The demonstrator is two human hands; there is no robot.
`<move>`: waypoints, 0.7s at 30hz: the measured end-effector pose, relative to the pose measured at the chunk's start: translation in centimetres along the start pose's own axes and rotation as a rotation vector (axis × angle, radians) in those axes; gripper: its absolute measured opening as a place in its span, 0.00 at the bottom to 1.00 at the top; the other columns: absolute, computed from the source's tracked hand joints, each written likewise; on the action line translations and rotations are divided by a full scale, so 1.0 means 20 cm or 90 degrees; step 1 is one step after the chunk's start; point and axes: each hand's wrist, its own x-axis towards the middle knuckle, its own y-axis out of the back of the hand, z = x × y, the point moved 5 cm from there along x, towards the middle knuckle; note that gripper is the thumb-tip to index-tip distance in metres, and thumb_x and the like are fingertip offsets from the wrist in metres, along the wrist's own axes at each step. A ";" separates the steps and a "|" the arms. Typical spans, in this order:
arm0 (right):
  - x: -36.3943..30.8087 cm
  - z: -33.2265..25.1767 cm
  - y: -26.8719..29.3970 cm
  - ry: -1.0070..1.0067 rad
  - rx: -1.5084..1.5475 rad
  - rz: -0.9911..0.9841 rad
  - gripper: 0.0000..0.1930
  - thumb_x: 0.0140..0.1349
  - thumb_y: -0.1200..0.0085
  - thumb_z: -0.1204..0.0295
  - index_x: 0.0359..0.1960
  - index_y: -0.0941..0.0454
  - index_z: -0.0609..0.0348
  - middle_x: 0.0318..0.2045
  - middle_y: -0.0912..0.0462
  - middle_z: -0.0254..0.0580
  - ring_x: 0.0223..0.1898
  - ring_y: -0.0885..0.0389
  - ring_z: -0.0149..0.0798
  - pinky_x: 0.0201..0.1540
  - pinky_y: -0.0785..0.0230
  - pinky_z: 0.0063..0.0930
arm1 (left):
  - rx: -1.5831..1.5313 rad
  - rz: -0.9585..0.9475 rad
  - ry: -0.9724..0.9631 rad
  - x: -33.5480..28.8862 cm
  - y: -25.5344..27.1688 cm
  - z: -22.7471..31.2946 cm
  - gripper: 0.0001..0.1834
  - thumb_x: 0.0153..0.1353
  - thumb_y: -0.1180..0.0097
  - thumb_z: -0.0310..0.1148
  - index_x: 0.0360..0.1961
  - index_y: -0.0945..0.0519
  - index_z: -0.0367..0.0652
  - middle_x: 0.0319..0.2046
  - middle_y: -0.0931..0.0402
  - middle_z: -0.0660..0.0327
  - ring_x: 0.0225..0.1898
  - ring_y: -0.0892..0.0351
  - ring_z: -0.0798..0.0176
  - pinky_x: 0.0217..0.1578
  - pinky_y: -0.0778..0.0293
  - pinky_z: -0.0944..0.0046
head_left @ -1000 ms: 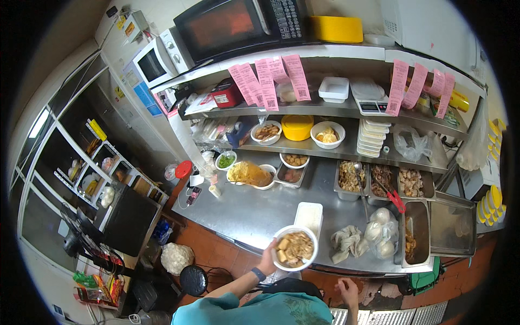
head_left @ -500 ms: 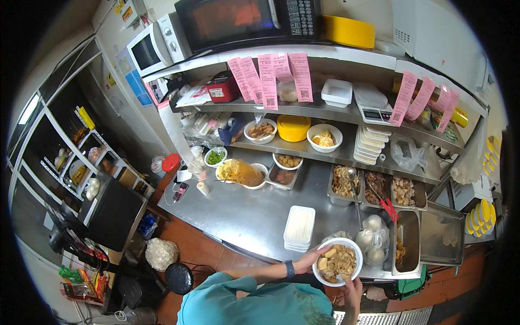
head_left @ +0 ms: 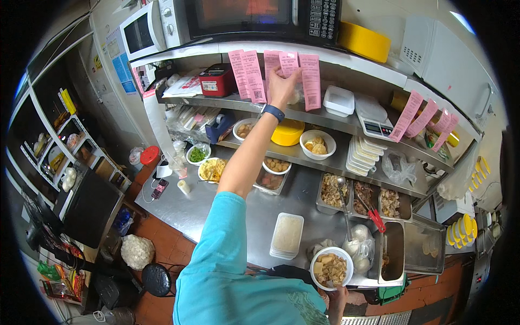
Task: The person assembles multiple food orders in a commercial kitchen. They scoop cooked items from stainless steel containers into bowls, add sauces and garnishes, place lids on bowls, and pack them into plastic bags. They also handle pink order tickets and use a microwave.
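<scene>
My left hand (head_left: 284,86) is raised to the upper shelf edge, its fingers closed on a pink paper slip (head_left: 289,63) in the hanging row. Other pink slips (head_left: 310,81) hang on either side. Low at the front, my right hand (head_left: 338,298) grips the lower rim of a white bowl (head_left: 350,265). Chunks of pale brown food (head_left: 330,270) and yellowish cubes fill that bowl. My left arm crosses in front of the shelves and hides part of the food on the counter.
A stack of white lidded containers (head_left: 286,236) stands left of the bowl; bagged white round items (head_left: 362,247) sit to its right. Behind are metal food pans (head_left: 332,195) with a ladle and red-handled tongs (head_left: 375,219). A kitchen scale (head_left: 376,125) rests on the upper shelf.
My left hand has let go of the bowl and moved up to a hanging pink slip. The bowl stays low in my right hand. The view has shifted slightly.
</scene>
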 end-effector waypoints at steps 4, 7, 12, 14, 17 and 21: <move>0.05 0.03 0.02 -0.035 0.036 0.070 0.28 0.62 0.46 0.67 0.62 0.34 0.69 0.54 0.23 0.54 0.51 0.18 0.52 0.50 0.21 0.46 | -0.098 -0.153 0.103 -0.13 0.00 -0.10 0.19 0.64 0.37 0.36 0.50 0.22 0.35 0.40 0.17 0.59 0.36 0.17 0.66 0.39 0.22 0.65; 0.09 0.02 0.02 -0.028 0.030 0.069 0.28 0.62 0.46 0.67 0.62 0.34 0.69 0.54 0.23 0.54 0.49 0.17 0.52 0.49 0.21 0.46 | -0.324 -0.255 0.264 -0.24 0.01 -0.21 0.12 0.68 0.42 0.36 0.46 0.22 0.40 0.40 0.17 0.58 0.38 0.16 0.64 0.40 0.20 0.60; 0.11 -0.03 0.00 -0.031 -0.035 0.042 0.28 0.63 0.46 0.68 0.63 0.34 0.68 0.54 0.22 0.51 0.50 0.18 0.47 0.48 0.21 0.40 | -0.224 -0.237 0.329 -0.28 0.07 -0.28 0.11 0.68 0.52 0.35 0.43 0.23 0.39 0.36 0.18 0.58 0.36 0.16 0.59 0.40 0.19 0.59; 0.12 -0.05 -0.04 -0.033 -0.016 0.012 0.28 0.62 0.46 0.69 0.63 0.34 0.68 0.54 0.22 0.51 0.50 0.18 0.45 0.48 0.20 0.38 | -0.220 -0.252 0.350 -0.27 0.07 -0.28 0.13 0.67 0.55 0.33 0.43 0.22 0.36 0.35 0.18 0.58 0.38 0.16 0.59 0.39 0.18 0.58; 0.13 -0.04 -0.05 -0.053 -0.033 0.049 0.27 0.62 0.44 0.69 0.62 0.32 0.68 0.52 0.21 0.50 0.46 0.16 0.43 0.44 0.20 0.33 | -0.192 -0.296 0.353 -0.26 0.08 -0.25 0.16 0.67 0.53 0.34 0.46 0.23 0.32 0.40 0.18 0.52 0.41 0.17 0.56 0.45 0.20 0.55; 0.14 -0.02 -0.08 -0.059 -0.055 0.032 0.27 0.61 0.42 0.67 0.60 0.31 0.68 0.50 0.20 0.49 0.45 0.16 0.40 0.41 0.22 0.28 | -0.203 -0.264 0.323 -0.18 0.10 -0.20 0.17 0.67 0.51 0.34 0.50 0.24 0.31 0.47 0.21 0.50 0.44 0.18 0.54 0.50 0.21 0.57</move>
